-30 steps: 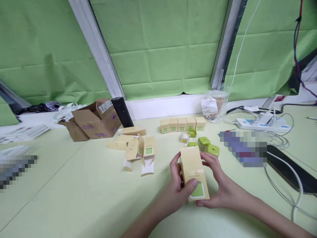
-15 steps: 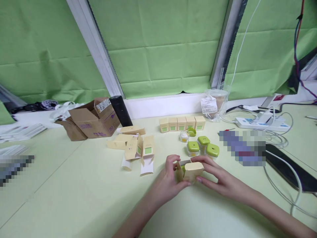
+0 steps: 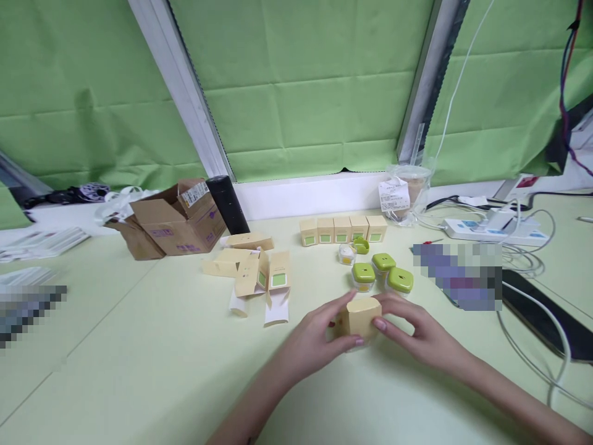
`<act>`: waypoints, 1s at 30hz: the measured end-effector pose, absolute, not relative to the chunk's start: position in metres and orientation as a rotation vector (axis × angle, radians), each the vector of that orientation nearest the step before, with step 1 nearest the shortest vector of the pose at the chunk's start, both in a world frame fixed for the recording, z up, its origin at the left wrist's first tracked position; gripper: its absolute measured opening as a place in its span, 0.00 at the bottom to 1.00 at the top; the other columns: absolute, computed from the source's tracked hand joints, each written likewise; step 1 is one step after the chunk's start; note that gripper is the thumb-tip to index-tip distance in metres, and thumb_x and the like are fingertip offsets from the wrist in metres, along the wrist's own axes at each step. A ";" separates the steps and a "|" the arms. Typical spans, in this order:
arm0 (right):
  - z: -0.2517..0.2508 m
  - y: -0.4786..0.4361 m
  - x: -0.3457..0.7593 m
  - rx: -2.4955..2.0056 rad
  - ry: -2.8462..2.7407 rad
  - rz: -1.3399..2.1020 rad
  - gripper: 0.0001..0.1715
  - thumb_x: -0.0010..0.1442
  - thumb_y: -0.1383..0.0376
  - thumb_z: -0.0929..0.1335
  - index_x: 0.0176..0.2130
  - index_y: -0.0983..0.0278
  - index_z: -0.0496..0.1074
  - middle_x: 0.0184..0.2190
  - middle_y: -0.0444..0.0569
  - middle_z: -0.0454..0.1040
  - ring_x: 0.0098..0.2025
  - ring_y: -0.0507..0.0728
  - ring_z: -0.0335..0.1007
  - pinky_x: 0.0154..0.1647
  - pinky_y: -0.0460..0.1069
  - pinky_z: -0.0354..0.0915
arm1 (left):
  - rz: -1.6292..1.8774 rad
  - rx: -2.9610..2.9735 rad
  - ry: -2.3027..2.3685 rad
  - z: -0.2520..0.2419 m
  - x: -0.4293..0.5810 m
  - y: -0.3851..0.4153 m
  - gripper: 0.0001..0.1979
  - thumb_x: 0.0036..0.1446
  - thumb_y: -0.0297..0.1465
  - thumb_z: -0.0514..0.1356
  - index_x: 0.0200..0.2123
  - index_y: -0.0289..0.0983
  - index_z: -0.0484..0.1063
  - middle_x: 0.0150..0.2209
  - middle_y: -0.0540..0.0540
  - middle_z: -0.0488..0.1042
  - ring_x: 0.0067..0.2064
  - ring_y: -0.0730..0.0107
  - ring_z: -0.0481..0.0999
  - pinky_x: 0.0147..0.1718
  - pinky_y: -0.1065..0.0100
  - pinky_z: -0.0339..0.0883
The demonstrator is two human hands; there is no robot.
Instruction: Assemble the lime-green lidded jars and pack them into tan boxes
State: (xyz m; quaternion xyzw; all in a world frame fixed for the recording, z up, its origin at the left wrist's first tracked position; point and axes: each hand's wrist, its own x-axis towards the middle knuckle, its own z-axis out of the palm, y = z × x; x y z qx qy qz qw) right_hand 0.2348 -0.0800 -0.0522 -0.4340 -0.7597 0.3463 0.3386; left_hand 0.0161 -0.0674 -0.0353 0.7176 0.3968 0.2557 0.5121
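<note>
Between my two hands is a small cream cardboard box (image 3: 362, 316), a rounded flap toward its top. My left hand (image 3: 315, 337) grips its left side, thumb along the lower front. On the other side my right hand (image 3: 417, 324) holds it, thumb against the front right corner. What is inside the box is hidden now. Just beyond my hands stand clear containers with green lids (image 3: 363, 272). Behind them are an uncovered clear container (image 3: 346, 254) and a loose green lid (image 3: 361, 245). Flattened cream boxes (image 3: 250, 273) lie to the left.
Several closed cream boxes (image 3: 342, 230) form a row at the back. An opened brown carton (image 3: 185, 225) and a black cylinder (image 3: 227, 204) stand back left. On the right are a power strip (image 3: 495, 230), white cables and a black phone-like slab (image 3: 546, 318).
The top of the small box, open before with green showing inside, now appears covered by its flap. Both hands have stayed around it, with the fingers shifted slightly.
</note>
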 end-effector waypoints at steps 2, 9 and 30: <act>-0.053 -0.078 0.235 -1.152 -1.880 0.984 0.16 0.60 0.55 0.65 0.29 0.61 0.74 0.40 0.50 0.72 0.44 0.60 0.68 0.48 0.56 0.65 | 0.627 1.682 0.998 -0.037 0.016 -0.069 0.31 0.48 0.36 0.64 0.55 0.45 0.58 0.58 0.42 0.64 0.52 0.56 0.69 0.50 0.56 0.63; -0.060 -0.080 0.228 -1.127 -1.606 1.191 0.23 0.59 0.53 0.65 0.53 0.56 0.65 0.48 0.52 0.69 0.51 0.60 0.66 0.49 0.56 0.67 | 0.622 1.706 1.023 -0.043 0.021 -0.072 0.16 0.49 0.39 0.63 0.38 0.40 0.63 0.49 0.44 0.72 0.46 0.60 0.73 0.45 0.59 0.65; -0.057 -0.078 0.221 -1.286 -1.497 1.194 0.16 0.57 0.51 0.66 0.31 0.62 0.69 0.28 0.44 0.71 0.32 0.55 0.67 0.32 0.48 0.62 | 0.571 1.470 0.913 -0.053 0.024 -0.074 0.21 0.49 0.38 0.64 0.44 0.39 0.62 0.48 0.41 0.72 0.37 0.66 0.75 0.38 0.63 0.66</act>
